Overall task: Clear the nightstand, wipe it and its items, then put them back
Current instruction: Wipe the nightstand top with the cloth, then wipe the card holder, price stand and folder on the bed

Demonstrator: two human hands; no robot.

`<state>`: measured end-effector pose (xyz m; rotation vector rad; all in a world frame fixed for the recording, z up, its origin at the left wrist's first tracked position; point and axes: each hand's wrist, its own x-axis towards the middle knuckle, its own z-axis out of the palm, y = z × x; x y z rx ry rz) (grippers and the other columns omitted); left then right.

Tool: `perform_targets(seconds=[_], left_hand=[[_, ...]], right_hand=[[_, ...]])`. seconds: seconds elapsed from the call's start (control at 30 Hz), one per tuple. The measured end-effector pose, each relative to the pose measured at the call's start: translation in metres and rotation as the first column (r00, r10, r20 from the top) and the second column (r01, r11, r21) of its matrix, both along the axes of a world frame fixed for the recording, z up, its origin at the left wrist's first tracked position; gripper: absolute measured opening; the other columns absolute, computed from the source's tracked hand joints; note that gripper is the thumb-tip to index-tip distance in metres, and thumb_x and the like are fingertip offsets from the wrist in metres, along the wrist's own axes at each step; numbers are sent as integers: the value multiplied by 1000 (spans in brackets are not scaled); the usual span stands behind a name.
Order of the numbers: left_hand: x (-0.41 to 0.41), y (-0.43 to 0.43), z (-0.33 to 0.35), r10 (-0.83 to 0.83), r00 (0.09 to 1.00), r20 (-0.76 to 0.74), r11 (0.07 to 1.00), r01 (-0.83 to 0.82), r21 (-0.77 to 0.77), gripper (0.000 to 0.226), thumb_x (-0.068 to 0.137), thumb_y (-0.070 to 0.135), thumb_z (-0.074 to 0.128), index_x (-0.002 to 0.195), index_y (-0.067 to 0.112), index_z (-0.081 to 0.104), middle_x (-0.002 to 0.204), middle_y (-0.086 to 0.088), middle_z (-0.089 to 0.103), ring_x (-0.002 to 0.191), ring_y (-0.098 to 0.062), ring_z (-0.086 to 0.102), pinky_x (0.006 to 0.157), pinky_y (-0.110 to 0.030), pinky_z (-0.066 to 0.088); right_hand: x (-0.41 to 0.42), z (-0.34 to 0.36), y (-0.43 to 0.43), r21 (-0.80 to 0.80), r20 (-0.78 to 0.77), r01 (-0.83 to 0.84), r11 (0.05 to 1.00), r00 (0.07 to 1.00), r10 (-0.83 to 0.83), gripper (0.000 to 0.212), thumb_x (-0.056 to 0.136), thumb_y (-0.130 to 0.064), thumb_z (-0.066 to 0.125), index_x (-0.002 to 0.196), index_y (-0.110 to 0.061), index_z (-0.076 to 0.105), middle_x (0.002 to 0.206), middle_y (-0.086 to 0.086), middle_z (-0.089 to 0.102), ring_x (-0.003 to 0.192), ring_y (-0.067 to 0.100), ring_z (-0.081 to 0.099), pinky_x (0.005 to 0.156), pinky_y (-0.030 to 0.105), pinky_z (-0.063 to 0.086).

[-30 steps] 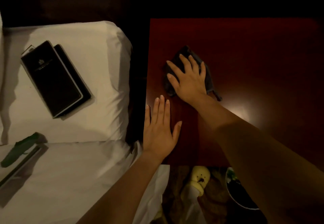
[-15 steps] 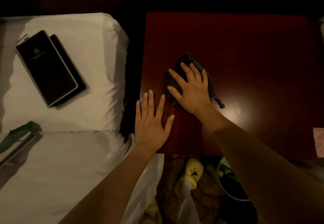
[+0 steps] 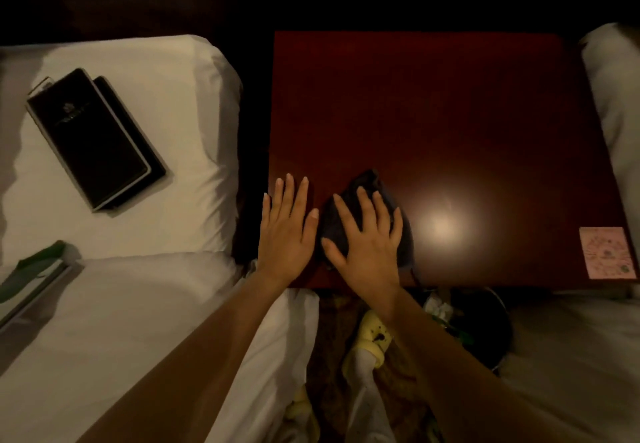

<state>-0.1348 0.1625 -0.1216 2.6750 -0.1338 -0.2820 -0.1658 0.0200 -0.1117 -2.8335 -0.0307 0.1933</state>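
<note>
While right hand [image 3: 369, 248] presses cloth [image 3: 403, 234] flat, left hand [image 3: 285, 234] open on nightstand [image 3: 433, 113]; pink card [image 3: 606, 252] at right edge.

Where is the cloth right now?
In the head view, the cloth lies on the nightstand near its front left corner, pressed flat under the right hand, with the left hand just beside it.
</note>
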Motion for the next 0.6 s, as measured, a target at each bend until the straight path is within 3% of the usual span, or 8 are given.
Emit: perform_targets(seconds=[0.1,0.17,0.23,0.3,0.33,0.4,0.53,0.6], left_hand=[[-11,10,9,-24,1000,-4,987,23,-158,54,101,31,25,150,17,7,156,8,-2,143,-4,-9,119,-27,-8],[-25,23,18,27,1000,2,965,-25,-261,53,101,26,29,149,15,11,152,11,2,145,-6,0,119,-25,0],[-39,45,29,159,987,-10,918,-151,-367,51,100,22,33,149,13,20,153,8,16,145,-10,13,119,-27,12],[-54,76,42,309,950,-39,864,-297,-407,49,100,19,39,147,15,28,149,6,34,139,-10,29,114,-27,24],[-62,93,50,393,918,-59,826,-380,-417,48,99,18,42,146,16,33,143,7,41,132,-9,38,109,-26,31],[-80,131,68,562,821,-99,713,-541,-445,42,97,15,46,139,17,45,134,3,53,117,-11,51,100,-28,42],[-116,212,99,804,574,-158,479,-781,-402,30,95,16,50,124,10,58,122,-11,64,108,-26,61,95,-46,51],[-133,247,110,875,452,-171,376,-859,-349,30,95,17,49,122,8,59,118,-15,65,106,-30,62,93,-48,52]], right_hand=[[-15,6,39,-37,-35,-22,999,999,20,70,74,-50,61,138,-26,44,145,12,45,135,36,40,108,60,26],[-23,11,67,26,-48,-39,999,998,40,65,71,-40,65,131,-21,53,140,12,52,129,35,48,105,60,32],[-26,15,93,128,-63,-68,989,995,77,52,73,-29,63,124,-18,59,134,10,57,121,33,56,102,56,38],[-30,20,123,176,-133,-173,969,971,198,45,85,-24,57,130,-21,52,138,7,51,125,33,48,109,51,32],[-34,21,138,207,-189,-257,944,936,296,46,89,-23,53,134,-24,46,140,6,45,128,32,42,111,47,26],[-39,27,166,304,-246,-307,902,889,386,48,90,-21,51,136,-29,42,137,4,44,125,30,39,108,41,28],[-32,67,210,546,-315,-31,837,918,240,44,87,-11,53,130,-21,54,124,14,58,115,30,54,100,37,43],[-24,88,229,596,-326,-23,803,907,267,40,87,-8,53,127,-15,56,120,15,61,110,29,58,93,28,45]])
